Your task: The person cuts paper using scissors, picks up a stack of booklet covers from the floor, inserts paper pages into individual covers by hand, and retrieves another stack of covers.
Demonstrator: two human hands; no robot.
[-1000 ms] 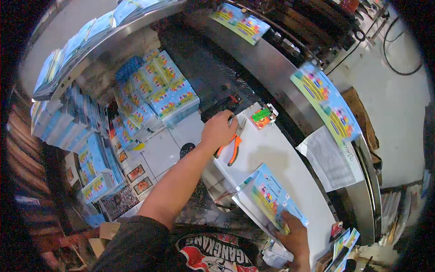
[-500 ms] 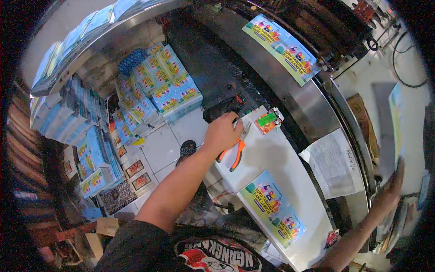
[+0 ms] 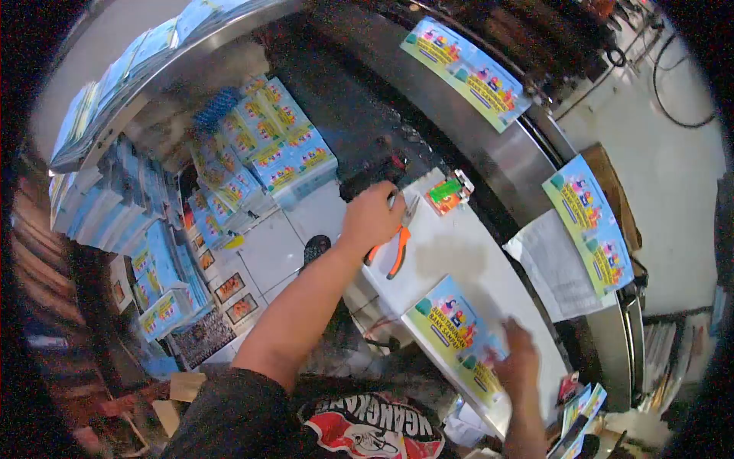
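1. Holds the left hand (image 3: 372, 216), fingers curled, at the far end of a white worktop (image 3: 428, 266), just beside orange-handled pliers (image 3: 401, 255); cannot tell whether touching them.
2. Hovers, blurred, with the right hand (image 3: 521, 359) at the right edge of a printed sheet (image 3: 449, 324) lying flat on the worktop, lettered "BUKU TABUNGAN BANK SAMPAH".
3. Shows a red-orange packet (image 3: 440, 203) near the pliers.
4. Shows two similar prints (image 3: 589, 222) beyond the worktop, one overlapping a white paper (image 3: 547, 268).
5. Includes stacked prints (image 3: 294, 157) on tiled floor (image 3: 269, 251), leftward.
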